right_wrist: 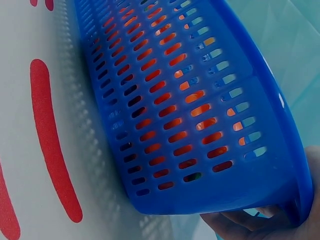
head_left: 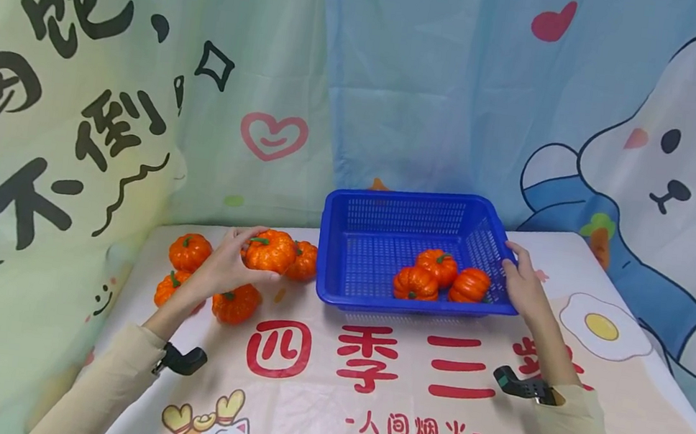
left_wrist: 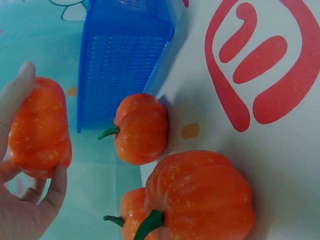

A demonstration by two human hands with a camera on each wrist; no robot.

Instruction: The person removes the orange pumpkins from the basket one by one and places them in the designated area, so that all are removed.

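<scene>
My left hand (head_left: 230, 260) holds a small orange toy pumpkin (head_left: 272, 251) with a green stem, raised just left of the basket. In the left wrist view the thumb and fingers go round this pumpkin (left_wrist: 41, 127). My right hand (head_left: 525, 282) grips the right rim of a blue plastic basket (head_left: 338, 295). The right wrist view shows fingers (right_wrist: 235, 225) under the rim at the corner of the basket (right_wrist: 210, 195). Three pumpkins (head_left: 416, 283) lie in the basket's right half.
More pumpkins stand on the table at left: one (head_left: 305, 262) beside the basket, one (head_left: 236, 303) below my left hand, others (head_left: 190, 251) farther left. A printed cloth (head_left: 428, 415) covers the table. A curtain (head_left: 400, 108) hangs behind it.
</scene>
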